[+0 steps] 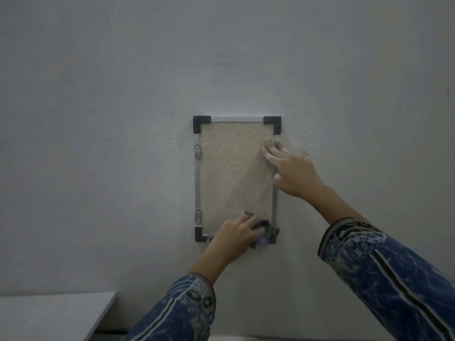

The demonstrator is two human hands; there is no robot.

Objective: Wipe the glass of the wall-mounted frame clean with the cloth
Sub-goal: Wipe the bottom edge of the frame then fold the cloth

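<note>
A tall rectangular frame [197,178] hangs on the grey wall, with a thin metal rim, black corner pieces and a beige panel [234,173] inside it. My left hand [234,238] is closed on a dark, purple-tinged cloth [264,233] and presses it against the frame's bottom right corner, which the cloth hides. My right hand [290,168] lies flat with fingers spread over the frame's upper right edge, fingertips on the panel. Both forearms wear blue patterned sleeves.
The bare grey wall [123,119] surrounds the frame on all sides. A pale flat surface [49,313] with a straight edge juts in at the bottom left, below the frame and left of my left arm.
</note>
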